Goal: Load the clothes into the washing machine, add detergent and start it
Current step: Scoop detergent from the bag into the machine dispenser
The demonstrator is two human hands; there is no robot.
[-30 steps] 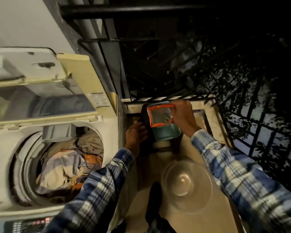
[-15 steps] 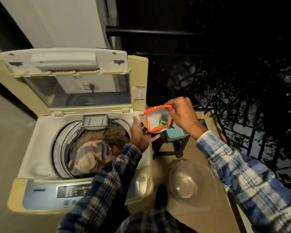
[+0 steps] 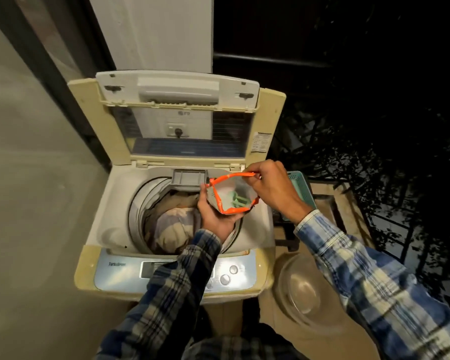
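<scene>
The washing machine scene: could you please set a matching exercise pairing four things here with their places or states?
Things:
1. washing machine lid
2. detergent pouch
3. clothes
4. clear bowl

Places or states:
A. inside the drum
B. raised open
C. upside down, right of the machine
D. held open by the left hand and right hand

Pairs: 1-B, 2-D, 3-A, 4-C

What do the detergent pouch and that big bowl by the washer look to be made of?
Detergent pouch: thin flexible film, probably plastic laminate; orange rim, pale crinkled lining, bends under the left hand and right hand.
Bowl: clear, glossy, seemingly rigid; floor shows through, bright glints. Glass or plastic, cannot tell.
</scene>
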